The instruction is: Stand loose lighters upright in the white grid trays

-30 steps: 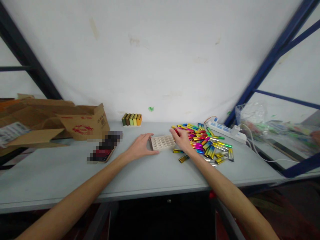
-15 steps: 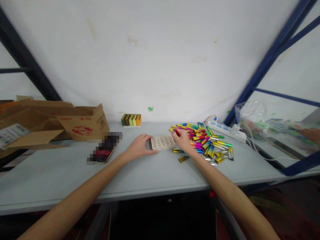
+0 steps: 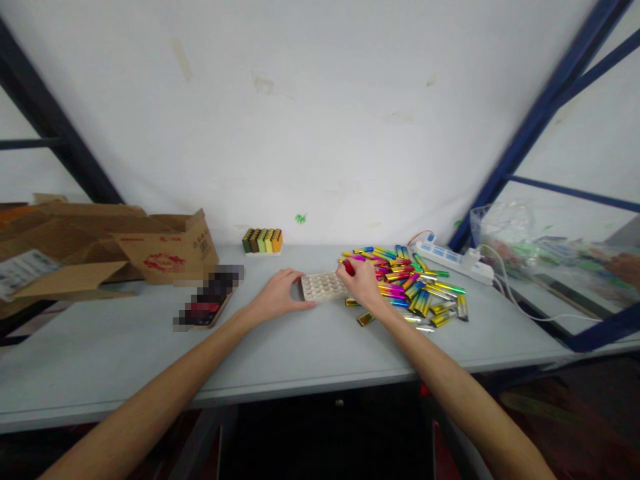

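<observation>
A cream tray (image 3: pixel 324 287) with rows of holes lies on the table in front of me. My left hand (image 3: pixel 281 293) grips its left end, thumb at the near corner and fingers at the far one. Something small and red shows by those fingertips, too small to make out. Over the tray's right end, my right hand (image 3: pixel 361 283) pinches a red lighter (image 3: pixel 349 267), mostly hidden by the fingers. Just right of that hand spreads a pile of shiny metallic lighters (image 3: pixel 415 287) in gold, blue, pink, green and silver.
At the wall stands a block of green, brown, yellow and orange lighters (image 3: pixel 263 241) in a white tray. A phone (image 3: pixel 207 300), partly pixelated, and cardboard boxes (image 3: pixel 170 250) are left. A white power strip (image 3: pixel 455 261) lies right, near a blue frame post (image 3: pixel 515 147).
My right hand has moved slightly left, carrying the red lighter further over the tray's right end. My left hand and the tray have stayed in place.
</observation>
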Tool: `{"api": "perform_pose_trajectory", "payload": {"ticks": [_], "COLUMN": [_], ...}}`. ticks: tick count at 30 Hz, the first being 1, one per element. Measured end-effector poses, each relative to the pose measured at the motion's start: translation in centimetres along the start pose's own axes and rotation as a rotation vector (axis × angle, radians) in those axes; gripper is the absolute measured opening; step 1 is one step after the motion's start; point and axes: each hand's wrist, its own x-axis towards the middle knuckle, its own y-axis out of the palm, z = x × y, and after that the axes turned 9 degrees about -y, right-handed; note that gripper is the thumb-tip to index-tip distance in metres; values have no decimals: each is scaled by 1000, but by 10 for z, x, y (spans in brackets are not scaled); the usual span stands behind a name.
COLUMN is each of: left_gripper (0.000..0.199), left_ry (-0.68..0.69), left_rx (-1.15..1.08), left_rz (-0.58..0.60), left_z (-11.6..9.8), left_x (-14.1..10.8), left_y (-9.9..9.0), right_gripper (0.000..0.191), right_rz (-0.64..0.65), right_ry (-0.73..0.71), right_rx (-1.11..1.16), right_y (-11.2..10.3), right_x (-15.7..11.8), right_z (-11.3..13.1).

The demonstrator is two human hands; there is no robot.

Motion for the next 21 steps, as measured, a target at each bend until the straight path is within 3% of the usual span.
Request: {"api": "perform_pose_trajectory", "payload": {"ticks": [13,21], "left_gripper": [71,71], "left_ry": [3,13], "left_rx": [23,15], "left_rz": [7,-8], "left_z": [0,4], "left_x": [0,1], "left_y": [-1,3], "right_gripper": [25,35], "right_rz": [123,89], "right_ry": [-73,-112], "right_rx": [-170,-212], "right_y": [0,1], "right_x": [-2,-3], "right_z": [6,4]}}
